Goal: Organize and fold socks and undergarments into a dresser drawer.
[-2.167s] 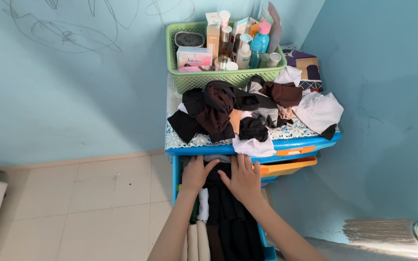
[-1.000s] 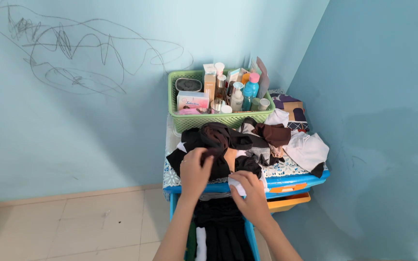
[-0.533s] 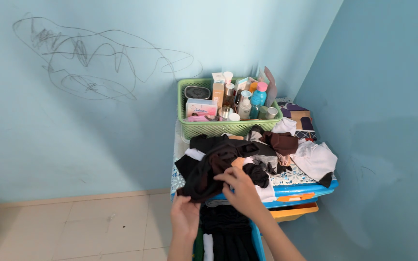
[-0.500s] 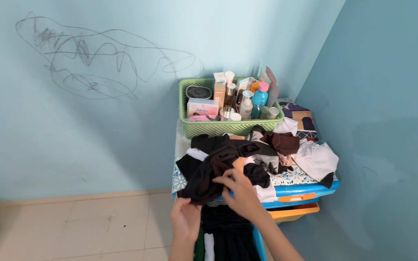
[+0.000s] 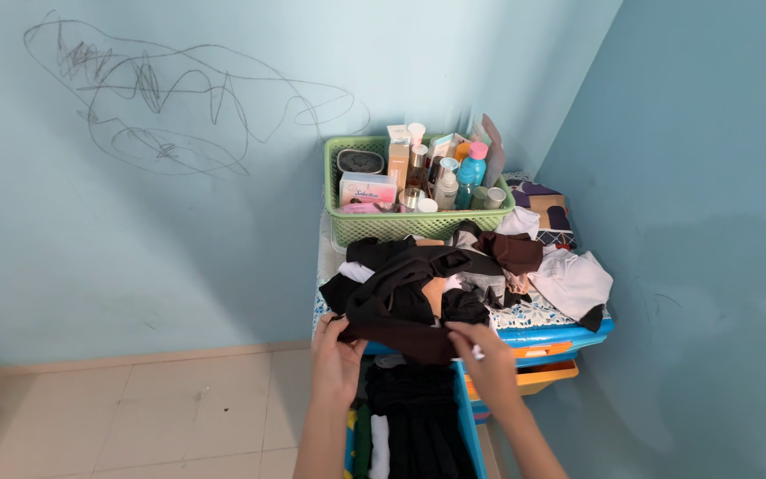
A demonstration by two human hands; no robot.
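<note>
Two hands: left hand (image 5: 337, 359), right hand (image 5: 488, 364). One green basket (image 5: 418, 226) far, one blue drawer unit (image 5: 560, 339), one open drawer (image 5: 410, 426) near, one clothes pile (image 5: 463, 275).

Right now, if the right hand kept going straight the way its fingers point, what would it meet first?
The right hand points up and left, gripping a dark brown garment. Straight on it would likely meet the heap of dark clothes on the drawer unit, though depth is hard to judge.
</note>
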